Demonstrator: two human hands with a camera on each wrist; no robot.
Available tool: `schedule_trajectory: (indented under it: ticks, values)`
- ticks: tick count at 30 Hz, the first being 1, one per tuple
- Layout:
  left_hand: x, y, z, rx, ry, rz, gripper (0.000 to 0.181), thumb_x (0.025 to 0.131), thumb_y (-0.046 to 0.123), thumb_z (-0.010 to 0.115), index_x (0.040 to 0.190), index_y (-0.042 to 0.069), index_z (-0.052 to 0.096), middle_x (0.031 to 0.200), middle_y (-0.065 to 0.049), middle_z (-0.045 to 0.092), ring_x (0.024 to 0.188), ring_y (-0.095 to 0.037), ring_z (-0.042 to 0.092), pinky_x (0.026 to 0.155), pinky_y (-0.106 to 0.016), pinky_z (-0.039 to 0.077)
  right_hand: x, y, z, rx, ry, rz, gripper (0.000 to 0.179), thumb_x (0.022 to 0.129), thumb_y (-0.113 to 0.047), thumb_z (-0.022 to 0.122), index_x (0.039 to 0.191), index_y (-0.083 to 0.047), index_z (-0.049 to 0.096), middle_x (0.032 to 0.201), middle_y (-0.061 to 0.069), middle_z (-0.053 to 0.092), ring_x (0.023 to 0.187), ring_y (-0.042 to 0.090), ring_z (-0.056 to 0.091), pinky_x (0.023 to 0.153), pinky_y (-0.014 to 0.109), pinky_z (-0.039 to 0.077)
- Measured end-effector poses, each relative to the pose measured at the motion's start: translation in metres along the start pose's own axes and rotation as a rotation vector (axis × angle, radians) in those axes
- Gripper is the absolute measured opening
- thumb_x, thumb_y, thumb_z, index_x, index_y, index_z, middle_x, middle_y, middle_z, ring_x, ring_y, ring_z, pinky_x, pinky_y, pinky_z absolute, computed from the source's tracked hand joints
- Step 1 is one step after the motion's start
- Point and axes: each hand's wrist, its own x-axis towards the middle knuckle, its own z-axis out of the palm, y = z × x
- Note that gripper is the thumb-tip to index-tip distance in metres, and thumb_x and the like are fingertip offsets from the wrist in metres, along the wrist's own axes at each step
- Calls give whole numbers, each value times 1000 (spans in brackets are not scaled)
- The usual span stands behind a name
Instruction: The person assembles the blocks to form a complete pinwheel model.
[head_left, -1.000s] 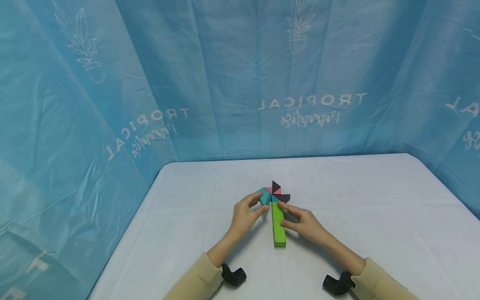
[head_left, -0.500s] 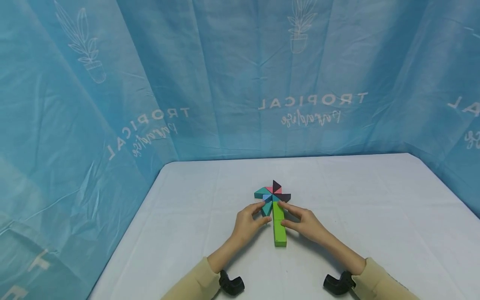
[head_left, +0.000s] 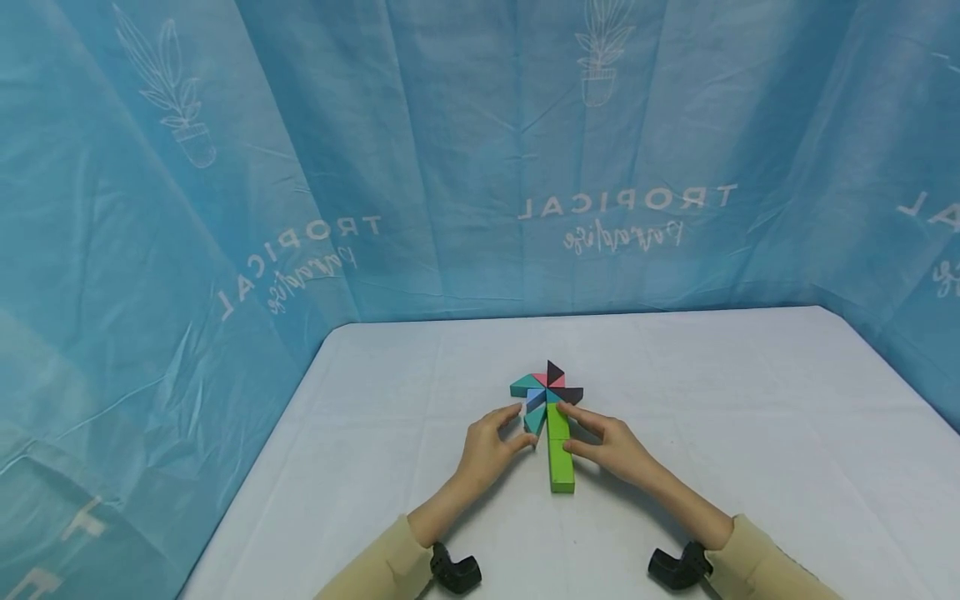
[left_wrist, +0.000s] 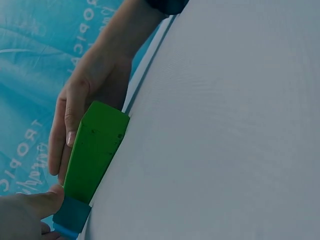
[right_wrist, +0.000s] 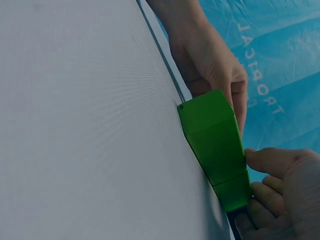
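Small coloured blocks form a pinwheel on the white table. Two green blocks [head_left: 560, 450] run end to end as its stem. My left hand [head_left: 487, 450] is at the pinwheel's lower left, beside a teal triangular block [head_left: 535, 418]. Its thumb is close to that block's lower end; the index fingertip stands apart from it, at the left. My right hand [head_left: 611, 446] touches the right side of the green blocks with thumb and index finger extended. In the right wrist view the thumb meets the side of a green block [right_wrist: 215, 150]. The left wrist view partly hides the left fingers.
Other pinwheel pieces are a teal block [head_left: 522, 386], a blue block [head_left: 534, 399], and dark triangular blocks [head_left: 572, 394]. White cloth covers the table [head_left: 420, 367]. A printed blue curtain [head_left: 450, 167] encloses the back and sides. Black devices [head_left: 456, 573] sit at both wrists.
My left hand has lowered the teal triangular block to the pinwheel's lower left, and its fingers have then drawn slightly leftward off it. The right hand has stayed in place.
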Motion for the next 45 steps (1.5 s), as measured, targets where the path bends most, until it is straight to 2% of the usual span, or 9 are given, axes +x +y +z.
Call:
schedule_trajectory:
  ticks: [4, 9, 17, 21, 34, 40, 45]
  values:
    - [3, -1, 2, -35, -31, -30, 54, 78, 22, 77, 121, -4, 60, 115, -15, 64, 102, -22, 64, 87, -32, 51, 0, 1, 0, 4, -2, 0, 60, 88, -21, 68, 140, -3, 44, 142, 12, 44, 133, 32, 34, 106, 49, 29]
    - [9, 1, 5, -114, -56, -70, 53, 80, 19, 75, 122, -8, 58, 118, -20, 61, 101, -26, 64, 81, -22, 51, -1, -3, 2, -8, 3, 9, 59, 88, -15, 68, 140, -1, 43, 142, 13, 44, 133, 32, 34, 106, 49, 30]
    - [16, 3, 8, -178, -69, -137, 53, 81, 14, 74, 124, -10, 55, 121, -24, 58, 106, -30, 61, 82, -21, 51, -4, -38, -2, -6, -3, 6, 56, 88, -3, 65, 137, 9, 41, 139, 23, 43, 131, 39, 34, 104, 52, 31]
    - [19, 1, 9, -191, -80, -165, 54, 82, 16, 74, 125, -10, 54, 123, -23, 58, 107, -29, 60, 83, -20, 50, -5, -44, -4, -4, -3, 12, 55, 88, -3, 65, 136, 9, 43, 138, 23, 44, 130, 38, 35, 104, 51, 31]
    - [25, 0, 10, -206, -54, -173, 56, 79, 19, 75, 124, -9, 56, 120, -23, 59, 105, -30, 61, 82, -23, 51, -4, -38, -3, 7, -13, -4, 55, 88, -4, 65, 137, 9, 41, 140, 22, 42, 131, 38, 34, 105, 49, 30]
    - [25, -4, 8, -194, -1, -164, 43, 81, 8, 73, 119, -9, 60, 109, -20, 65, 94, -26, 66, 75, -19, 53, -3, -37, -4, 4, -11, -14, 56, 88, -3, 65, 137, 10, 41, 140, 23, 42, 131, 38, 34, 104, 51, 30]
    - [28, -6, 9, -174, 11, -159, 34, 82, 0, 71, 114, -7, 63, 105, -17, 67, 90, -23, 68, 72, -18, 53, -4, -37, -3, 4, -10, -4, 56, 88, -4, 65, 137, 9, 42, 140, 22, 42, 132, 38, 33, 104, 51, 30]
